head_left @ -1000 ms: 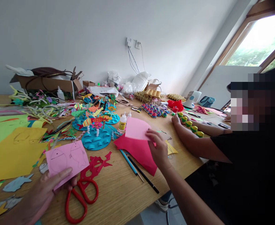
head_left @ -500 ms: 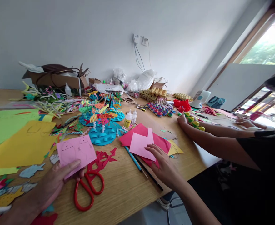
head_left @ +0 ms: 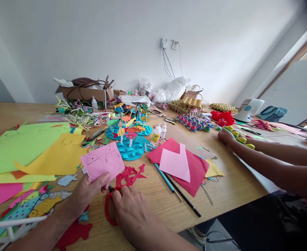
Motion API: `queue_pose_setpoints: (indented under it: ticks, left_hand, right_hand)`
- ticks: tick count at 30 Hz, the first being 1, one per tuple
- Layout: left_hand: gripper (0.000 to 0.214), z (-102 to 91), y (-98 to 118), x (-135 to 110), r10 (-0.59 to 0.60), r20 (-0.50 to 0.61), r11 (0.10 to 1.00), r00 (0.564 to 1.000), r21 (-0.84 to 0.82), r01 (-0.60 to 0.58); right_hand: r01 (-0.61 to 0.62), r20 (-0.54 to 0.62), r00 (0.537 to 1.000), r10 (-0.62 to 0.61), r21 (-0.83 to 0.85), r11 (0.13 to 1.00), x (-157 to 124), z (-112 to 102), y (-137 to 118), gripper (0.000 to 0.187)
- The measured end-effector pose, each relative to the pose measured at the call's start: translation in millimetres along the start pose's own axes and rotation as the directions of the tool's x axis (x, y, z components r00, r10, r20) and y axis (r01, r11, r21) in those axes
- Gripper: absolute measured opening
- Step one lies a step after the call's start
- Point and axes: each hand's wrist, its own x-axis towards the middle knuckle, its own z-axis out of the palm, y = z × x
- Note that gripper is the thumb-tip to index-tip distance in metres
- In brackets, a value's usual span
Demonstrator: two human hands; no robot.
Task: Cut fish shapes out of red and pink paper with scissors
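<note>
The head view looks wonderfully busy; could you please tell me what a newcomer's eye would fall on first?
Probably the bright patterned paper fish above the round blue bases, around the middle of the wooden table. Nearer, the left hand holds a pink paper sheet with fish drawn in dark lines, while the right hand is at the red-handled scissors. Large lime-green and orange-yellow paper sheets at the left also stand out.
</note>
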Motion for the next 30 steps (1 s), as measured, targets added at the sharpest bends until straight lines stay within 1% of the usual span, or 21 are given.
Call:
queue_pose_setpoints:
  ticks: [3, 5, 7, 8, 9, 10, 11, 12, 13, 15, 16, 17, 18, 19, 21, 22, 25, 28, 30]
  left_hand:
    - [0.024, -1.3, -4, 0, 0.021, -0.025, 1.000, 0.999, 0.003, -0.021]
    - [0.023, -2.6, -7, 1, 0.053, -0.060, 0.998, 0.997, -0.014, -0.054]
    - [0.022, -4.0, -10, 1, 0.080, -0.087, 0.995, 0.993, -0.060, -0.086]
    - [0.022, -4.4, -11, 1, 0.087, -0.099, 0.991, 0.991, -0.092, -0.096]
    - [0.022, -4.4, -11, 1, 0.088, -0.108, 0.987, 0.990, -0.123, -0.101]
    - [0.022, -3.7, -10, 0, 0.082, -0.110, 0.983, 0.991, -0.155, -0.099]
    - [0.021, -2.2, -8, -1, 0.071, -0.105, 0.980, 0.992, -0.180, -0.089]
    - [0.020, 0.1, -5, -2, 0.057, -0.092, 0.978, 0.994, -0.193, -0.074]
    - [0.020, 3.1, -2, -4, 0.043, -0.070, 0.979, 0.997, -0.198, -0.056]
    - [0.020, 10.3, 6, -6, 0.018, 0.000, 0.981, 1.000, -0.191, -0.018]
    - [0.021, 14.1, 11, -7, 0.002, 0.051, 0.983, 0.999, -0.185, 0.007]
    - [0.022, 17.6, 15, -8, -0.021, 0.125, 0.983, 0.992, -0.178, 0.044]
    - [0.023, 20.7, 19, -8, -0.038, 0.179, 0.982, 0.983, -0.178, 0.070]
    - [0.024, 23.3, 22, -7, -0.052, 0.223, 0.980, 0.974, -0.176, 0.093]
    - [0.023, 26.9, 24, -5, -0.066, 0.259, 0.978, 0.964, -0.174, 0.114]
    - [0.023, 28.1, 25, -4, -0.071, 0.261, 0.979, 0.963, -0.168, 0.117]
    - [0.022, 29.7, 21, -1, -0.106, 0.236, 0.979, 0.966, -0.144, 0.143]
    - [0.022, 28.9, 16, 0, -0.162, 0.197, 0.977, 0.967, -0.103, 0.185]
    - [0.022, 27.5, 12, 1, -0.188, 0.170, 0.977, 0.967, -0.068, 0.202]
  right_hand:
    - [-0.064, 0.106, 0.992, 0.062, 0.017, 0.998, 2, -6, -5, 0.022]
    - [-0.150, 0.147, 0.980, 0.135, 0.103, 0.983, -3, -11, -2, 0.025]
    - [-0.229, 0.090, 0.973, 0.213, 0.247, 0.942, -13, -14, 8, 0.026]
    - [-0.286, 0.040, 0.956, 0.290, 0.344, 0.894, -19, -15, 15, 0.025]
    - [-0.309, 0.006, 0.938, 0.348, 0.469, 0.827, -26, -16, 23, 0.021]
    - [-0.323, -0.005, 0.913, 0.407, 0.601, 0.732, -32, -17, 32, 0.016]
    - [-0.309, 0.027, 0.901, 0.432, 0.740, 0.598, -38, -17, 40, 0.012]
    - [-0.285, 0.073, 0.890, 0.449, 0.859, 0.425, -44, -18, 48, 0.009]
    - [-0.244, 0.107, 0.890, 0.442, 0.933, 0.266, -48, -18, 55, 0.014]
    - [-0.172, 0.163, 0.901, 0.402, 0.985, -0.014, -51, -17, 64, 0.028]
    - [-0.147, 0.175, 0.911, 0.372, 0.984, -0.103, -51, -16, 66, 0.029]
    - [-0.110, 0.159, 0.921, 0.355, 0.982, -0.156, -49, -16, 67, 0.030]
    - [-0.068, 0.129, 0.929, 0.348, 0.981, -0.182, -47, -15, 67, 0.032]
    - [-0.025, 0.093, 0.927, 0.363, 0.982, -0.188, -43, -15, 65, 0.033]
    - [0.028, 0.053, 0.909, 0.413, 0.982, -0.188, -35, -16, 61, 0.032]
    - [0.029, 0.056, 0.899, 0.435, 0.982, -0.186, -31, -17, 59, 0.032]
    - [0.051, 0.030, 0.891, 0.453, 0.985, -0.165, -20, -24, 54, 0.034]
    - [0.053, 0.006, 0.902, 0.432, 0.991, -0.126, -12, -27, 51, 0.029]
    - [0.052, -0.009, 0.893, 0.451, 0.995, -0.083, -6, -25, 49, 0.027]
